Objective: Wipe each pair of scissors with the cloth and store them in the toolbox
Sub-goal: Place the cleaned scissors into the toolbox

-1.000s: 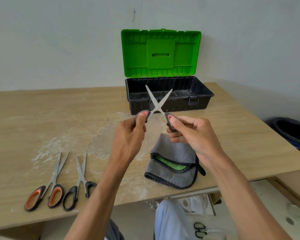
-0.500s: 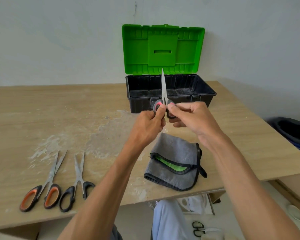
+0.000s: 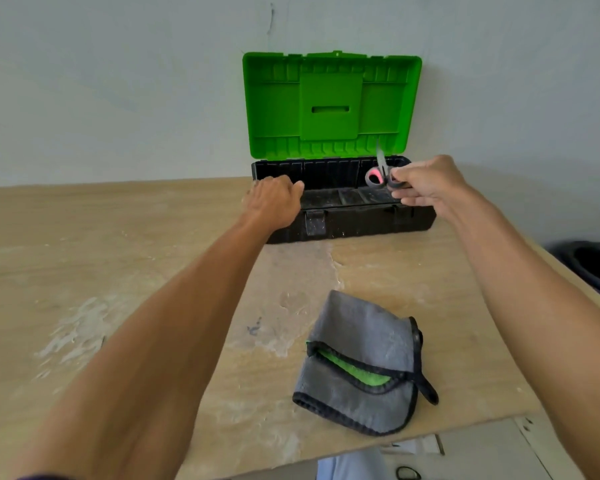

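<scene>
A black toolbox [image 3: 350, 225] with its green lid [image 3: 331, 105] raised stands at the back of the wooden table. My right hand [image 3: 426, 183] grips the handle of grey scissors with pink-lined loops [image 3: 378, 174], blades closed and pointing up, over the right part of the open box. My left hand [image 3: 274, 202] rests on the box's front left rim, fingers curled over the edge. A folded grey cloth with black trim and a green inner side [image 3: 364, 362] lies on the table in front of me.
The wooden table [image 3: 84, 254] carries pale dried smears on its left and centre. A dark bin [image 3: 593, 268] stands off the table's right edge. Another pair of scissors [image 3: 407, 473] lies on the floor below the front edge.
Both hands moved forward to the toolbox. My left hand let go of the scissors and went to the box rim; my right hand carried the closed scissors over the box. My view lifted, hiding the other scissors.
</scene>
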Action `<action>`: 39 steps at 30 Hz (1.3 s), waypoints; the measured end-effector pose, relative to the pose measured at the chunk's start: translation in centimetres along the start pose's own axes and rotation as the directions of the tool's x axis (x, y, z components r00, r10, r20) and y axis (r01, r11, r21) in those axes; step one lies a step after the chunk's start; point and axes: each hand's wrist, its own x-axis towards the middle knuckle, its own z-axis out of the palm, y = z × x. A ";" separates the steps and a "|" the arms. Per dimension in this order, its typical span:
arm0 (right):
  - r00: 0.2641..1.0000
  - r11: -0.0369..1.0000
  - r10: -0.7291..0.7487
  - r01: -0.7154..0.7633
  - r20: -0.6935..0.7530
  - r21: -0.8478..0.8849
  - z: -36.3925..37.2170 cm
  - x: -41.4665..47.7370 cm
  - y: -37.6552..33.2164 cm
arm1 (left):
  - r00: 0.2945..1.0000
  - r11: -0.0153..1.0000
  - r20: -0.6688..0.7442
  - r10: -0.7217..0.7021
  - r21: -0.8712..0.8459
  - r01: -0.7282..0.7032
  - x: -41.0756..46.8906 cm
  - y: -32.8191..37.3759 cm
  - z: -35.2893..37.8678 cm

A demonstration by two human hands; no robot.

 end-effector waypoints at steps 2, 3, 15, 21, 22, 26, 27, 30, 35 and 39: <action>1.000 0.994 0.005 -0.004 0.013 -0.109 1.1 1.6 0.2 | 0.997 0.996 0.081 -0.011 0.091 0.004 0.6 -1.1 1.2; 1.000 0.986 -0.002 0.006 0.021 -0.168 1.8 2.2 0.3 | 0.992 0.991 0.121 -0.019 0.130 0.003 0.8 -1.5 1.9; 0.986 0.713 0.081 0.043 0.144 -0.700 8.7 5.6 0.2 | 1.000 0.994 -0.003 0.009 0.108 -0.009 1.1 -2.8 4.8; 0.964 0.589 0.103 0.140 0.246 -0.796 9.1 5.7 -0.4 | 1.000 0.988 -0.008 0.026 0.152 -0.024 1.7 -3.6 5.4; 0.963 0.570 0.106 0.146 0.248 -0.809 9.1 5.7 -0.4 | 1.000 0.987 -0.006 0.031 0.157 -0.029 1.9 -3.7 5.6; 0.950 0.490 0.130 0.186 0.283 -0.852 9.4 5.5 -0.8 | 1.000 0.989 0.020 0.022 0.146 -0.024 2.3 -3.9 5.9; 0.948 0.475 0.133 0.196 0.290 -0.858 9.5 5.4 -0.9 | 1.000 0.990 0.024 0.020 0.139 -0.023 2.4 -3.9 5.9; 0.944 0.441 0.135 0.213 0.300 -0.872 9.6 5.4 -1.1 | 0.999 0.990 0.024 0.022 0.136 -0.025 2.4 -4.0 6.0; 0.933 0.433 0.133 0.248 0.333 -0.867 9.7 5.1 -1.4 | 0.999 0.993 0.033 0.010 0.118 -0.013 2.2 -3.8 5.8; 0.932 0.441 0.138 0.244 0.334 -0.864 9.6 4.8 -1.5 | 0.999 0.994 0.031 0.013 0.110 -0.016 2.3 -3.8 5.7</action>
